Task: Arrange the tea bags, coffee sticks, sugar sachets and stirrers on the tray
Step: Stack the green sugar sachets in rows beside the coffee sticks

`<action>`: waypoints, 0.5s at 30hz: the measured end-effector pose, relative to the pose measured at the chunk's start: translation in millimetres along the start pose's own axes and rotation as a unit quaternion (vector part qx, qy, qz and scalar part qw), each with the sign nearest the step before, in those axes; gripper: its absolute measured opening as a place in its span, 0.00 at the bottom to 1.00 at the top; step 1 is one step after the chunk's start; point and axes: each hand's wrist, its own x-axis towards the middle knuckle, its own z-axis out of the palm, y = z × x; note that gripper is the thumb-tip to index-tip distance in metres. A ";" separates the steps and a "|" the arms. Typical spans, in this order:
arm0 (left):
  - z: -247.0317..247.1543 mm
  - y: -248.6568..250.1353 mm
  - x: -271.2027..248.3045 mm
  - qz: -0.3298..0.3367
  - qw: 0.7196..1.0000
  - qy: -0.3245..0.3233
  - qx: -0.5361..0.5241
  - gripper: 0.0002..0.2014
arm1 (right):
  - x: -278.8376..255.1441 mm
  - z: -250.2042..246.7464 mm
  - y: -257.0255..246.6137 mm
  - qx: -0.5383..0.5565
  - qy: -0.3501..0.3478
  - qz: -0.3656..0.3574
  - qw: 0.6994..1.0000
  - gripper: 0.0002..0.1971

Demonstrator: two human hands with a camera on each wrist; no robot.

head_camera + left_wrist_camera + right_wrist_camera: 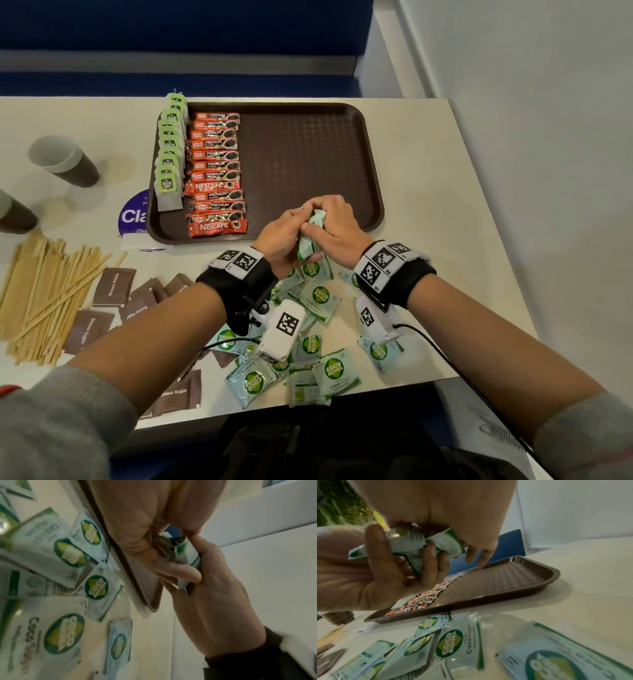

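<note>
A brown tray [308,154] holds a column of green tea bags [169,154] along its left edge and a column of red coffee sticks [215,174] beside them. Both hands meet over the tray's near edge, gripping one small stack of green-and-white coco sugar sachets [310,236]. My left hand [284,236] curls around the stack [412,546] from the left. From the right, my right hand [334,226] pinches the same stack [187,555]. More coco sugar sachets [318,346] lie scattered on the table under my wrists. Brown sugar sachets [113,286] and wooden stirrers [44,294] lie at the near left.
Two brown paper cups [63,161] stand on the table left of the tray. A purple round sticker [133,216] and a white paper lie under the tray's near left corner. The tray's right two thirds are bare. The table edge [496,240] runs close on the right.
</note>
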 end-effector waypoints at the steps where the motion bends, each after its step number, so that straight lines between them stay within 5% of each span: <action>1: 2.6 -1.8 -0.4 0.002 1.000 0.004 0.007 0.17 | -2.7 -1.3 4.1 0.028 -0.011 -0.005 1.000 0.20; 4: 10.5 -9.5 0.9 0.016 0.999 0.001 0.048 0.14 | -11.8 -7.0 16.8 0.088 -0.042 -0.002 0.995 0.26; 8: 20.3 -15.5 6.0 0.071 0.996 0.007 0.046 0.08 | -26.9 -19.3 37.3 0.072 -0.074 0.028 0.994 0.48; 11: 21.9 -16.9 8.8 0.096 0.991 0.039 0.088 0.06 | -45.5 -31.2 60.1 -0.052 -0.138 0.033 0.989 0.65; 15: 17.9 -21.6 9.1 0.112 0.984 0.054 0.131 0.07 | -66.5 -25.4 86.0 -0.298 -0.274 0.017 0.914 0.71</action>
